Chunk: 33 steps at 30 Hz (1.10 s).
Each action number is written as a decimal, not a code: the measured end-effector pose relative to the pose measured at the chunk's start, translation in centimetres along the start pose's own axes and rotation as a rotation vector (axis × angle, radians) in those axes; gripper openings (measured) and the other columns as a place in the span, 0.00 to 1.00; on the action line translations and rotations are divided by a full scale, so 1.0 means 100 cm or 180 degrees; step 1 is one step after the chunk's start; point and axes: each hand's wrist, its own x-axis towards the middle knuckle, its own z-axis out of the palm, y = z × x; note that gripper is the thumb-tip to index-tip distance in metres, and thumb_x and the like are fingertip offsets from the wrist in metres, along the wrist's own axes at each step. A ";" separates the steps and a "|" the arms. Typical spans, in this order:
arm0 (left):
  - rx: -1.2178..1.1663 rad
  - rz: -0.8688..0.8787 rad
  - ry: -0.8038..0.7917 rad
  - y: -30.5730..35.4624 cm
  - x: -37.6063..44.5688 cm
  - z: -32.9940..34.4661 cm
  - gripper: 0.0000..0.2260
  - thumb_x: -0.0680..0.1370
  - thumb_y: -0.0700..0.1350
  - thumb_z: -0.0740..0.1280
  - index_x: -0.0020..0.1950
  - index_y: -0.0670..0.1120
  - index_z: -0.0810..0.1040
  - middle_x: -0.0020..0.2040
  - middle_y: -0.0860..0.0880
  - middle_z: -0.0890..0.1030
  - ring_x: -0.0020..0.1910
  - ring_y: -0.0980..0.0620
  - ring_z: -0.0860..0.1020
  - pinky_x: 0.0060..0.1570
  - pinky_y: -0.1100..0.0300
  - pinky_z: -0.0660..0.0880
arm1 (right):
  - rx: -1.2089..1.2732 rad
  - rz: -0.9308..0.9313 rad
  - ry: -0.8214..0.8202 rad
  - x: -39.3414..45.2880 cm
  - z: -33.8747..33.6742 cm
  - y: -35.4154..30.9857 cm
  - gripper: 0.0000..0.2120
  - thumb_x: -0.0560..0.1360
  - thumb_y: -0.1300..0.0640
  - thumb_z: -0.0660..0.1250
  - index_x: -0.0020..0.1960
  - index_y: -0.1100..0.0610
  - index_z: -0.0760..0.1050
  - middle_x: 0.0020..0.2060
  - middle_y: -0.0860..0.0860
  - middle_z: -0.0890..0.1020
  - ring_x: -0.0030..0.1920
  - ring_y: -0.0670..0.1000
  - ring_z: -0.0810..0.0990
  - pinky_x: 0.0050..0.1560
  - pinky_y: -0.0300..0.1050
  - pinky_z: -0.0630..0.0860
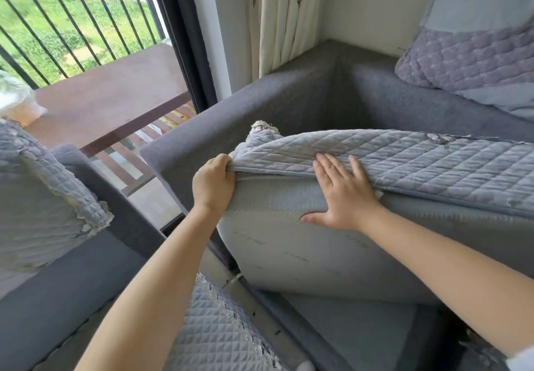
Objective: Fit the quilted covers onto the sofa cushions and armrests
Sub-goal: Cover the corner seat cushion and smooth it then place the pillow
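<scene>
Nearest cover: a quilted piece with a lace edge (213,333) lies at 6 o'clock, low between the two forearms.
Covered cushion: at 9 o'clock a cushion in a quilted cover (43,197) leans on the grey armchair (72,284).
Left hand: the left hand (213,181), just left of centre, has its fingers curled round the corner edge of the quilted cover (404,162), pinching the fabric at the cushion's upper left corner.
Seat cushion: the seat cushion (303,249) stands tilted on edge inside the sofa frame (289,101), its pale underside facing the camera; the cover drapes over its top edge and runs off toward 3 o'clock.
Right hand: the right hand (344,194) lies flat with fingers straight and spread, fingertips on the cover's hem, palm and thumb pressed on the cushion face just right of the left hand's grip.
Back pillow: at 1 o'clock a quilted pillow (468,52) rests in the sofa corner.
Window side: a curtain (277,17) hangs at 12 o'clock; balcony railing (72,23) at 11 o'clock.
</scene>
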 end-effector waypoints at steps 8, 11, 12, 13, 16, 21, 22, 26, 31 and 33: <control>0.0128 -0.0012 0.0123 -0.001 -0.028 -0.009 0.06 0.75 0.37 0.59 0.42 0.36 0.74 0.40 0.39 0.79 0.38 0.39 0.76 0.32 0.58 0.59 | -0.0095 -0.0167 0.0322 0.013 0.003 0.010 0.53 0.68 0.26 0.31 0.58 0.64 0.77 0.58 0.57 0.80 0.57 0.55 0.80 0.59 0.61 0.71; 0.0411 0.0688 0.0082 -0.010 -0.027 -0.010 0.08 0.68 0.41 0.56 0.34 0.39 0.71 0.29 0.44 0.75 0.26 0.44 0.74 0.25 0.65 0.58 | 0.0008 -0.0187 0.0582 0.006 0.007 0.007 0.50 0.68 0.25 0.37 0.58 0.63 0.77 0.56 0.56 0.80 0.55 0.54 0.81 0.59 0.56 0.67; 0.0543 0.0800 0.0047 -0.013 -0.023 -0.011 0.07 0.67 0.40 0.57 0.33 0.39 0.72 0.29 0.44 0.76 0.27 0.44 0.75 0.24 0.63 0.61 | 0.0013 -0.0172 0.0708 0.005 0.008 0.005 0.48 0.69 0.27 0.37 0.57 0.63 0.77 0.55 0.56 0.81 0.54 0.55 0.81 0.58 0.55 0.72; 0.0652 0.0845 -0.0009 -0.017 -0.017 -0.010 0.05 0.67 0.39 0.60 0.34 0.39 0.74 0.32 0.44 0.78 0.31 0.42 0.76 0.26 0.61 0.65 | 0.0024 -0.0150 0.0822 0.005 0.007 0.005 0.45 0.71 0.29 0.39 0.57 0.63 0.77 0.53 0.56 0.81 0.52 0.55 0.82 0.54 0.55 0.75; 0.0719 0.0627 -0.0549 -0.026 -0.009 -0.009 0.08 0.71 0.42 0.63 0.42 0.38 0.76 0.52 0.39 0.80 0.52 0.35 0.74 0.49 0.49 0.71 | 0.0119 -0.0095 0.1217 0.006 0.008 0.005 0.32 0.70 0.39 0.51 0.53 0.63 0.79 0.46 0.57 0.82 0.45 0.57 0.82 0.48 0.54 0.77; -0.0198 -0.0299 -0.1741 -0.036 0.002 -0.018 0.07 0.78 0.43 0.63 0.51 0.46 0.65 0.57 0.42 0.76 0.57 0.44 0.75 0.52 0.55 0.70 | 0.0408 -0.0081 0.1422 0.015 -0.001 0.006 0.18 0.63 0.54 0.53 0.38 0.63 0.78 0.31 0.56 0.78 0.31 0.57 0.77 0.33 0.45 0.74; -0.0309 -0.0373 -0.1748 -0.039 0.004 -0.020 0.08 0.77 0.40 0.63 0.54 0.45 0.66 0.58 0.42 0.76 0.58 0.45 0.75 0.54 0.55 0.71 | 0.0363 -0.0147 0.1465 0.016 -0.003 0.005 0.16 0.63 0.55 0.52 0.35 0.62 0.77 0.29 0.55 0.76 0.29 0.56 0.75 0.30 0.43 0.72; -0.0232 -0.0079 -0.1819 -0.049 0.009 -0.020 0.22 0.75 0.32 0.64 0.68 0.41 0.68 0.58 0.41 0.76 0.57 0.43 0.76 0.57 0.55 0.73 | 0.0099 -0.0263 0.1790 0.019 -0.004 0.005 0.13 0.65 0.61 0.53 0.33 0.62 0.75 0.26 0.55 0.74 0.25 0.55 0.73 0.26 0.41 0.69; -0.0313 -0.0082 -0.1096 -0.044 0.017 -0.003 0.12 0.75 0.31 0.63 0.57 0.36 0.78 0.54 0.37 0.78 0.53 0.41 0.76 0.48 0.64 0.66 | 0.0316 -0.0270 0.1951 0.022 -0.004 0.005 0.12 0.67 0.61 0.53 0.32 0.63 0.73 0.25 0.55 0.74 0.24 0.55 0.73 0.24 0.39 0.69; -0.0740 -0.0472 -0.0799 -0.031 0.017 0.005 0.09 0.77 0.32 0.60 0.53 0.36 0.78 0.50 0.41 0.78 0.52 0.45 0.75 0.46 0.64 0.64 | 0.0454 -0.0436 0.2041 0.020 -0.005 0.008 0.12 0.66 0.60 0.53 0.31 0.63 0.73 0.24 0.53 0.74 0.22 0.53 0.72 0.23 0.37 0.67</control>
